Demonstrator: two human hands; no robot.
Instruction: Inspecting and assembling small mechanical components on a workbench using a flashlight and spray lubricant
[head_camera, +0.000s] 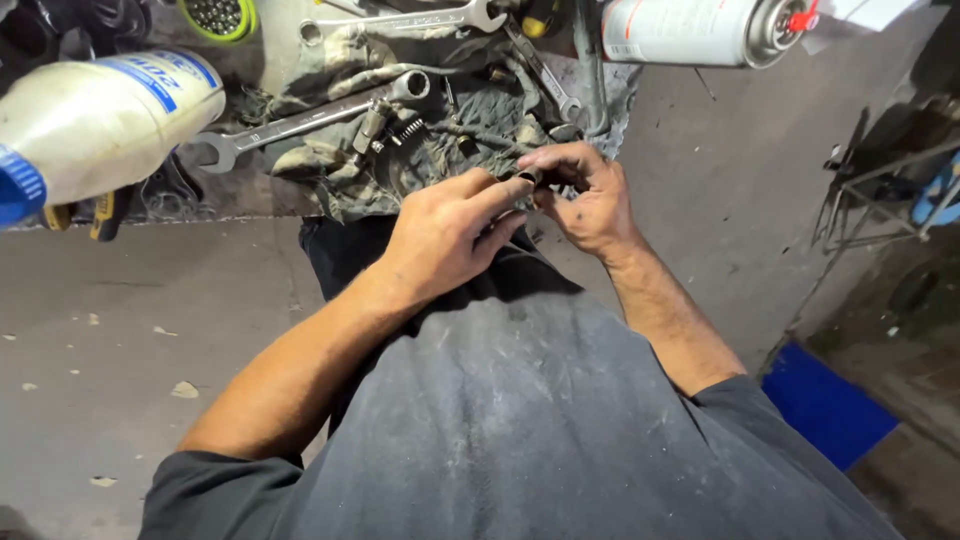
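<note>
My left hand (445, 235) and my right hand (585, 195) meet over a greasy camouflage rag (330, 150). Between their fingertips they pinch a small dark metal ring-shaped part (527, 178). Both hands close on it, left thumb and forefinger from the left, right fingers curled over from the right. My forearms reach out over my grey shirt (520, 420). Much of the small part is hidden by my fingers.
On the rag lie a large combination wrench (300, 122), a second wrench (405, 20), a slim wrench (545, 70) and a small spring (408, 127). A white plastic bottle with a blue cap (95, 120) lies at left, a spray can (700, 30) at top right, a green cup of steel balls (215, 15) at top, a blue pad (825, 405) at right.
</note>
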